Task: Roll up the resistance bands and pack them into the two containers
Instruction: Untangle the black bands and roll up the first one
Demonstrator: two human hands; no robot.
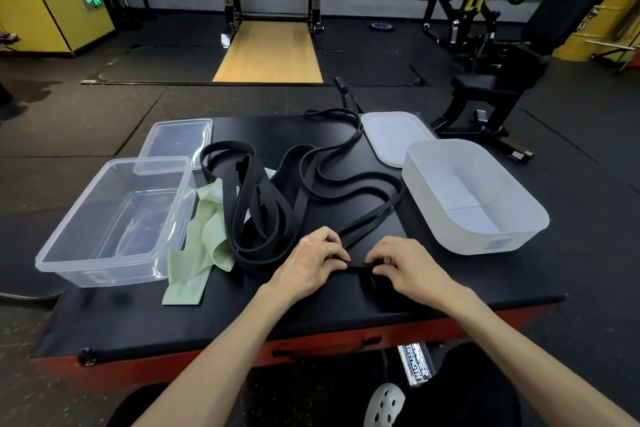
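A thin black resistance band [346,180] snakes across the black padded box top [138,309] from the far edge to its near end. My left hand [308,264] and my right hand [405,264] both pinch that near end, folded between the fingertips. A wider black band [256,208] lies in loose loops at the centre left, partly over a pale green band [204,232]. A clear empty container [86,253] stands at the left. A white empty container [519,239] stands at the right.
A clear lid [176,139] lies behind the clear container, and a white lid [391,135] behind the white one. The box has a red side [311,343] toward me. Gym machines, a squat rack and dark floor mats surround it.
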